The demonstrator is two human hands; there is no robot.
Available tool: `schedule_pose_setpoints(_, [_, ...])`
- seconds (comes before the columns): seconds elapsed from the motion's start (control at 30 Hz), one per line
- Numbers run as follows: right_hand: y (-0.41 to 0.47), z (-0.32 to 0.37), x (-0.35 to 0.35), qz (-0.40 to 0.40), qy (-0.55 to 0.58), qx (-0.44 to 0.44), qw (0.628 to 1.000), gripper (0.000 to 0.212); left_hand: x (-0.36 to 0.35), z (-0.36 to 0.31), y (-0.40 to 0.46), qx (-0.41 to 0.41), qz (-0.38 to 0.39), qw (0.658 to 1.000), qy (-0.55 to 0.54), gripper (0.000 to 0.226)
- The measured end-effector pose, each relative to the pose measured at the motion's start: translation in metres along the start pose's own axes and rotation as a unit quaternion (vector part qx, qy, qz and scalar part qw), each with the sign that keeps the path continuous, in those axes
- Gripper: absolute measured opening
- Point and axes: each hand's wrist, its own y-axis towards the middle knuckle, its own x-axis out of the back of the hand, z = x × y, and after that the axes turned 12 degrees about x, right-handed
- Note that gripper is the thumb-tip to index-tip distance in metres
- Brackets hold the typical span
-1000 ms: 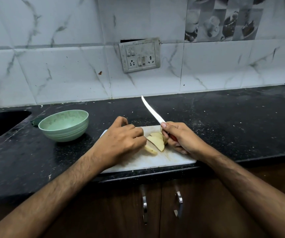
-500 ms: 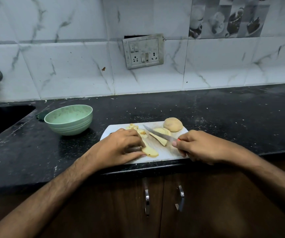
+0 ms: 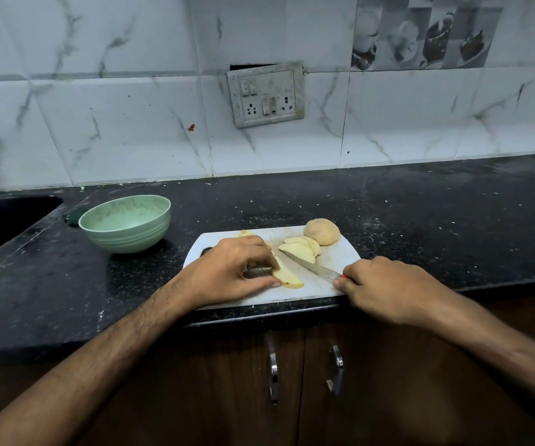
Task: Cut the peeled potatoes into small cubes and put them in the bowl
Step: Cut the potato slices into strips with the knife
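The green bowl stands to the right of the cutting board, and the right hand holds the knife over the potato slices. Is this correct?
Not quite. The head view shows the green bowl to the left of the cutting board, not the right. The rest stands: the right hand holds the knife over the potato slices.

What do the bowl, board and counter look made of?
Bowl: pale green with a matte, speckled finish and ribbed sides, likely plastic or melamine, though ceramic is possible. Board: white, thin, with rounded corners and scuffs, probably plastic. Counter: black polished stone with fine flecks, seemingly granite.
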Motion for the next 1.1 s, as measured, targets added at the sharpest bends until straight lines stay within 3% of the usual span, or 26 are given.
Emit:
schedule_pose_setpoints(0.43, [0.014, -0.008, -0.006, 0.008, 0.060, -0.019, 0.998, 0.038, -0.013, 0.005, 0.025, 0.013, 0.029, 0.998, 0.049, 0.021])
schedule_pose_setpoints(0.77, [0.021, 0.007, 0.008, 0.010, 0.022, -0.018, 1.000, 0.035, -0.022, -0.004, 0.029, 0.048, -0.006, 0.997, 0.056, 0.046])
schedule_pose_setpoints(1.1, [0.019, 0.020, 0.014, -0.020, -0.011, -0.005, 1.000, 0.032, -0.023, 0.005, 0.028, 0.069, -0.034, 0.997, 0.019, 0.027])
